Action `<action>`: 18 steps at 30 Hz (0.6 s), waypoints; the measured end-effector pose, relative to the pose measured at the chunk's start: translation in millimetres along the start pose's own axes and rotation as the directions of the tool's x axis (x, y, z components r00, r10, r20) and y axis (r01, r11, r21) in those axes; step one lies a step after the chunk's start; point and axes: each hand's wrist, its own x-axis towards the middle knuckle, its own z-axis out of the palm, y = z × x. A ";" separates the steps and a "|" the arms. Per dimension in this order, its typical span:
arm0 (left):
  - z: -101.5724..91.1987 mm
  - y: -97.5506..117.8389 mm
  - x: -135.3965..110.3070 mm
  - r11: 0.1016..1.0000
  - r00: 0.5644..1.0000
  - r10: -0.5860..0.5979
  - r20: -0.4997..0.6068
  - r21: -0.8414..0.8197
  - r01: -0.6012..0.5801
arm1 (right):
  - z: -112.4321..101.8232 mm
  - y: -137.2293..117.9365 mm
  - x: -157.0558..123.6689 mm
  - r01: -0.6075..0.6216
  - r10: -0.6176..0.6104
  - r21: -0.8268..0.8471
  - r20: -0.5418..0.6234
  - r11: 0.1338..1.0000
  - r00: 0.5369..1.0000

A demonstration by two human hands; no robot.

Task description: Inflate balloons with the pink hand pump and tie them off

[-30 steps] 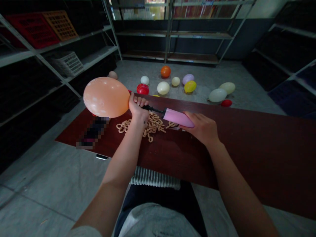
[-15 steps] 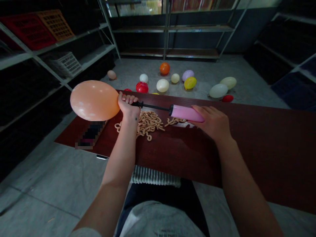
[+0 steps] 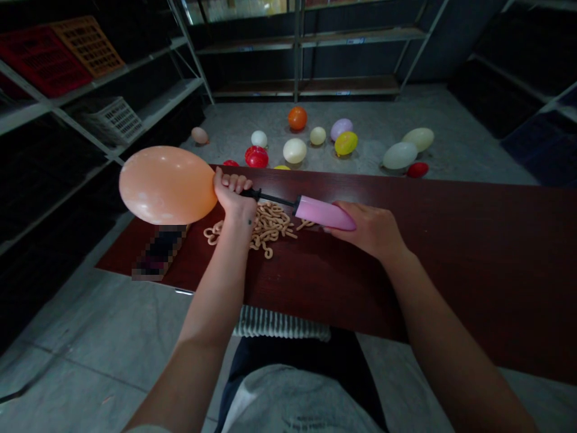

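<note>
A balloon pump (image 3: 322,213) with a pink barrel and a black rod stretches between my hands above the table. My left hand (image 3: 234,191) is closed around the black end of the pump, beside the neck of an inflated peach balloon (image 3: 166,185). The balloon's neck and the pump's tip are hidden in my fingers. My right hand (image 3: 367,228) wraps the pink barrel near its far end. Below the pump lies a pile of uninflated peach long balloons (image 3: 273,225), partly covered by my left wrist and the barrel.
The dark red table (image 3: 473,258) holds a blurred-out phone-like object (image 3: 161,251) at its left. Beyond it, several balloons lie on the floor, among them an orange balloon (image 3: 297,118) and a yellow balloon (image 3: 346,144). Metal shelves (image 3: 252,44) and a white crate (image 3: 118,120) stand around.
My right hand has pushed the pink barrel leftward, so less of the black rod shows. The peach balloon looks slightly larger. The whole view has shifted a little.
</note>
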 end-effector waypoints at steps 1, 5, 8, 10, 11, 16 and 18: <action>1.2 -3.1 -2.1 1.000 1.000 0.002 0.013 0.023 -0.003 | 0.8 -3.5 0.1 -0.004 0.004 0.007 0.003 1.000 1.000; 9.5 -17.0 -15.1 0.990 1.000 -0.005 0.029 0.143 0.001 | 3.7 -14.5 1.0 -0.021 0.020 0.034 0.007 0.999 1.000; 15.9 -26.2 -26.6 0.984 0.998 -0.049 0.035 0.172 0.043 | 5.2 -16.9 1.7 -0.020 0.020 0.038 0.000 0.999 1.000; 18.4 -30.9 -32.1 0.985 0.996 -0.074 0.056 0.157 0.064 | 5.7 -16.6 2.0 -0.014 0.014 0.035 -0.005 0.999 1.000; 19.1 -32.5 -33.8 0.987 0.994 -0.083 0.066 0.141 0.073 | 5.9 -16.2 2.1 -0.012 0.013 0.031 -0.008 0.999 1.000; 17.8 -34.2 -32.6 0.993 0.990 -0.121 0.066 0.018 0.120 | 6.1 -13.8 2.3 -0.013 0.013 0.003 -0.018 1.000 1.000; 17.1 -32.6 -30.1 0.992 0.990 -0.128 0.059 -0.008 0.128 | 5.5 -13.4 2.5 0.002 -0.002 -0.001 -0.031 1.000 1.000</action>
